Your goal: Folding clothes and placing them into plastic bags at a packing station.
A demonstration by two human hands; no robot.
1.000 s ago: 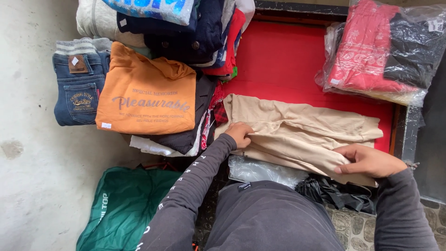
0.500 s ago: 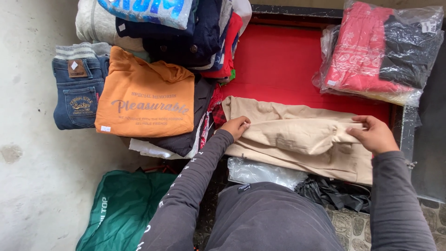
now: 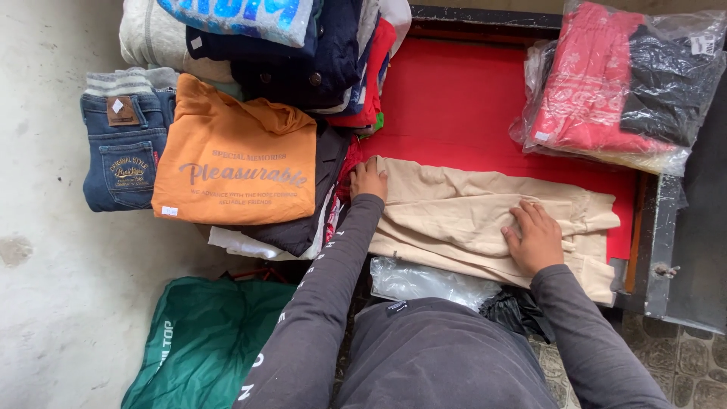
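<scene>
While a red surface (image 3: 469,98) fills the middle of the view, a folded beige garment (image 3: 454,212) lies along its near edge, its long axis running left to right across that edge, one end toward the stacked clothes on the left and the other end reaching the surface's right edge, where a ribbed cuff points right. At the far right corner sits a clear plastic pack (image 3: 613,83) holding red and black clothing, well apart from the beige piece. Off the left edge a pile of folded clothes rests, topped nearest by an orange sweatshirt (image 3: 235,163), with folded blue jeans (image 3: 121,151) just beside it on the left. Below these, on the pale floor, lies a green bag (image 3: 201,341). A crumpled clear plastic wrap (image 3: 424,279) sits just under the garment's near edge. The right hand (image 3: 536,238) lies flat on the right half of the garment, fingers spread wide and pressing the cloth, gripping nothing. The left hand (image 3: 368,179) rests at the garment's far left corner, fingers loosely curled down on the fabric, palm hidden, so any pinch cannot be told.
</scene>
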